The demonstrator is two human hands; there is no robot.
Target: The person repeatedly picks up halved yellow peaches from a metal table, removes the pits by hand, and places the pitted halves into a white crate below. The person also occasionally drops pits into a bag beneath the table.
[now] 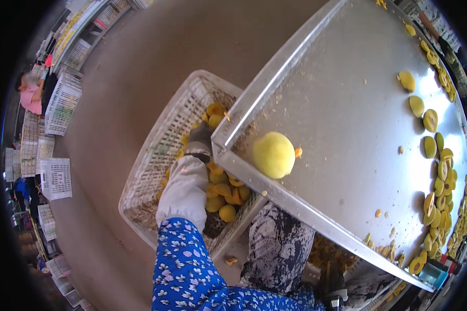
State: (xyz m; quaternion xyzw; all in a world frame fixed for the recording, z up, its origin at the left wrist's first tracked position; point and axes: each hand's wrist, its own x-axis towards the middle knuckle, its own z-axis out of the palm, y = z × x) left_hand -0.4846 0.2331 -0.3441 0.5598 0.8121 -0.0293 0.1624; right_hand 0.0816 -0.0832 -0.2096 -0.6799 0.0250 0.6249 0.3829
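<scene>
My left hand (201, 134), in a dark grey glove with a pale sleeve cover above the wrist, reaches down into a white plastic crate (155, 134). Yellow peach halves (220, 190) lie in the crate around and below the hand. The fingers are hidden, so I cannot tell whether they hold a piece. Close to the hand is the corner of a stainless steel table (334, 128), which overhangs part of the crate. A whole yellow peach (274, 155) rests on the metal near that corner. My right hand is out of view.
Cut peaches (439, 202) line the table's far side, near a light blue container (434, 275). A raised metal rim (288, 198) edges the table. More crates (56, 179) stand across the floor at left, where a person in pink (31, 95) is. Another person's arm (430, 25) shows at upper right.
</scene>
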